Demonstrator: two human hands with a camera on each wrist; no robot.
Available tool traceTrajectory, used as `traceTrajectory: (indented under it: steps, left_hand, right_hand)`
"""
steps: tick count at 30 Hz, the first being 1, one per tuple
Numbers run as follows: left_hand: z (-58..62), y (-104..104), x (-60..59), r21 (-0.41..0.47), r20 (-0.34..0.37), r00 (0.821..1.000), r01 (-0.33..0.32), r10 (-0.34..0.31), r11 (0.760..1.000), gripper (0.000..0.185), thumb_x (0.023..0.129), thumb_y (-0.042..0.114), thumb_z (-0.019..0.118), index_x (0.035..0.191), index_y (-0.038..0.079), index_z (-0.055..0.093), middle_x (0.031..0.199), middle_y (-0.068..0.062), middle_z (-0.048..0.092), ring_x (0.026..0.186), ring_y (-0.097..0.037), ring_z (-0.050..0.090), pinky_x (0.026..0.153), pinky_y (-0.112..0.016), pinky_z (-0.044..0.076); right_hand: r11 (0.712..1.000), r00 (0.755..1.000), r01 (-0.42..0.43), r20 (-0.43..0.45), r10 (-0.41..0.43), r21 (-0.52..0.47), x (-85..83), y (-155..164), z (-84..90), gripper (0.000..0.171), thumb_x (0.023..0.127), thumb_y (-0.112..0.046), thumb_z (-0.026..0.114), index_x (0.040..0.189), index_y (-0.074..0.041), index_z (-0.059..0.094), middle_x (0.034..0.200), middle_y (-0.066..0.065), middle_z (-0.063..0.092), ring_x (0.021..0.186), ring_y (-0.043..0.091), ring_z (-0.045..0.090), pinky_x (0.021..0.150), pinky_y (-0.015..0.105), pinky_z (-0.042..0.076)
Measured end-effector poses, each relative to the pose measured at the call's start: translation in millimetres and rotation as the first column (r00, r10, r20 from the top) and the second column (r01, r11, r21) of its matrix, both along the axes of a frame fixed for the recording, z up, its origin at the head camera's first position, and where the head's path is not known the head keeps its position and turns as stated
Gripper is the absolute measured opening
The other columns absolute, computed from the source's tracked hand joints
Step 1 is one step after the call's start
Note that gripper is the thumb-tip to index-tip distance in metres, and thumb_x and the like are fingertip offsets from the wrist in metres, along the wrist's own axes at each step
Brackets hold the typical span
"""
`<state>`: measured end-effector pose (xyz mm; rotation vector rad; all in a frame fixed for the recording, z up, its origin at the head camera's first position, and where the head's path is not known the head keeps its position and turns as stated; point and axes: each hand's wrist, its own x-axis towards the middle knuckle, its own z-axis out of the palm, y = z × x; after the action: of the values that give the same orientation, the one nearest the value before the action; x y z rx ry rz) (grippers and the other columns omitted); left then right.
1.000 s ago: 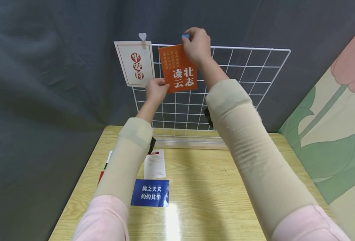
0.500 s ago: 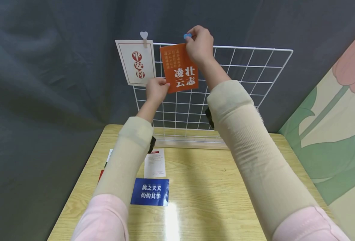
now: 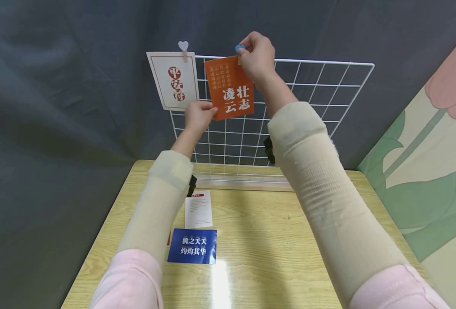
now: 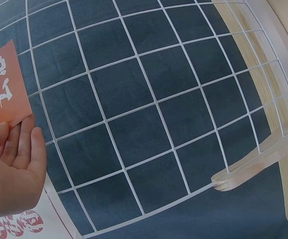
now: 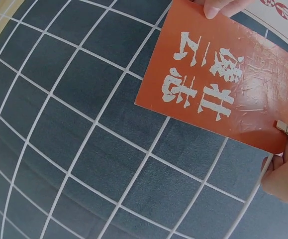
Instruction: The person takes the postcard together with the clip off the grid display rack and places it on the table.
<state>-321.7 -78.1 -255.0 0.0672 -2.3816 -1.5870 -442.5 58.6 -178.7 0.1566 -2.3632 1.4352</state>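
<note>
Blue heart clip (image 3: pixel 240 47) mostly hidden behind right hand (image 3: pixel 256 56); only tip shows. Orange card (image 4: pixel 4 84) cut off by left edge in left wrist view. Small print on white leaflet (image 3: pixel 199 209) unreadable. Red item (image 3: pixel 169 238) on worktop (image 3: pixel 274 257) mostly hidden by left sleeve (image 3: pixel 158 206).

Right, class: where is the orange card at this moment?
In the head view the orange card is against the top of the white wire grid, just right of the white card, held between the left hand and right hand.
</note>
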Motion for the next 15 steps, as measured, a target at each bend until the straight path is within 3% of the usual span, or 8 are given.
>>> traceTrajectory:
  steps: [15]
  left_hand:
    - [-0.3, -5.1, 0.4, 0.016, 0.035, 0.999, 0.019, -0.02, 1.0, 0.021, 0.083, 0.012, 0.058, 0.098, -0.001, 0.064, 0.091, -0.013, 0.063, 0.076, -0.018, 0.06, 0.058, -0.021, 0.042]
  right_hand:
    - [0.999, 1.0, 0.012, 0.015, -0.011, -0.035, 6.6, -0.3, 0.8, 0.013, 0.086, -0.028, 0.051, 0.093, -0.018, 0.053, 0.095, -0.001, 0.046, 0.092, 0.012, 0.045, 0.077, 0.029, 0.04]
